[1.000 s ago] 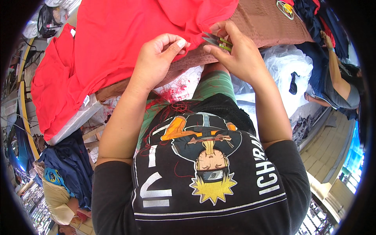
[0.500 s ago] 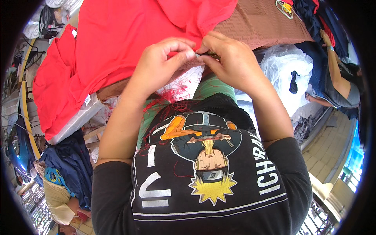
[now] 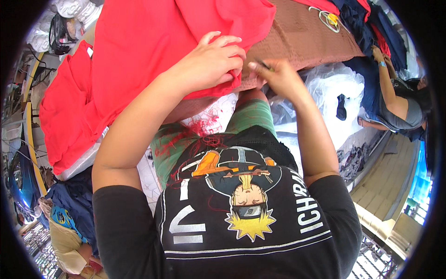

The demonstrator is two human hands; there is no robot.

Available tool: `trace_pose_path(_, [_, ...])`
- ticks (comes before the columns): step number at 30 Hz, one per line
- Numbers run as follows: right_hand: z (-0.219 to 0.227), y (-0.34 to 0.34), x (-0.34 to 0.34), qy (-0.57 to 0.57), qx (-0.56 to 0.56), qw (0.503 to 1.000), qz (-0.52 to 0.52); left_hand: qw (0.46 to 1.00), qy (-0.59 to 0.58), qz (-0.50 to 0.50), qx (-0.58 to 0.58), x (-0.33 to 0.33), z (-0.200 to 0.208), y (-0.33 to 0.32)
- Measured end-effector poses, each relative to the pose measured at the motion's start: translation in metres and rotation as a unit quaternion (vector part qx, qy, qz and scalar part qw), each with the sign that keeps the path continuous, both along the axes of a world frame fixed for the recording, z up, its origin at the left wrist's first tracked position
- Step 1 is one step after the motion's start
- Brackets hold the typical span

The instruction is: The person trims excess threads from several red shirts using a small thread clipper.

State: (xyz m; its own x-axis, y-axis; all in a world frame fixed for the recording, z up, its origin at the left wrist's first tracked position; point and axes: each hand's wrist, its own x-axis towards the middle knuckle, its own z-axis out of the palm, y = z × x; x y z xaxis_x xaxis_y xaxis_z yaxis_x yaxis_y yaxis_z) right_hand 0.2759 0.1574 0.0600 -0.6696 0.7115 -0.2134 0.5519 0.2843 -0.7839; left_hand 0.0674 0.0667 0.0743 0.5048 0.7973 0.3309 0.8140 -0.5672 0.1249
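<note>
A large red cloth [image 3: 144, 51] is spread over the surface before me, its near edge hanging toward my lap. My left hand [image 3: 218, 60] lies at the cloth's right edge, upper fingers raised and lower fingers closed on a fold. Just to its right, apart from it, is my right hand [image 3: 278, 76], slightly blurred and closed around a small dark tool [image 3: 265, 65]. Only the tool's tip shows, so its kind is unclear. Red thread scraps [image 3: 204, 125] lie below the cloth and over my green shorts [image 3: 251, 114].
A brown patterned cloth [image 3: 306, 37] covers the surface at right, with a yellow-and-white cord [image 3: 331, 19] on it. Clear plastic bags [image 3: 325, 88] sit below. Another person's arm [image 3: 388, 83] reaches dark garments at far right. Dark blue cloth [image 3: 76, 204] lies at lower left.
My hands, close together before, have parted. The left now rests on the red cloth's edge; the right has moved right and slightly down with the dark tool.
</note>
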Motion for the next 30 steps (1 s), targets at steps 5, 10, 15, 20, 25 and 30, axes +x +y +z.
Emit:
trace_pose_path(5, [-0.007, -0.007, -0.026, 0.133, -0.308, 0.942, 0.028, 0.989, -0.124, 0.021, -0.077, -0.014, 0.034, -0.003])
trace_pose_path(10, [0.015, -0.017, -0.049, 0.312, -0.325, 0.892, -0.043, 0.973, -0.126, 0.094, 0.167, -0.021, 0.041, -0.027])
trace_pose_path(15, [0.029, -0.033, -0.057, 0.401, -0.388, 0.82, -0.126, 0.955, -0.2, 0.156, 0.152, 0.01, -0.001, -0.066])
trace_pose_path(20, [0.024, -0.037, -0.053, 0.379, -0.364, 0.843, -0.113, 0.861, -0.417, 0.259, 0.136, 0.014, -0.006, -0.064])
trace_pose_path(25, [0.024, -0.044, -0.052, 0.361, -0.319, 0.87, -0.105, 0.871, -0.417, 0.242, 0.094, 0.015, 0.006, -0.057])
trace_pose_path(30, [0.014, -0.042, -0.038, 0.306, -0.274, 0.91, 0.056, 0.858, -0.459, 0.232, 0.001, 0.004, 0.016, -0.05])
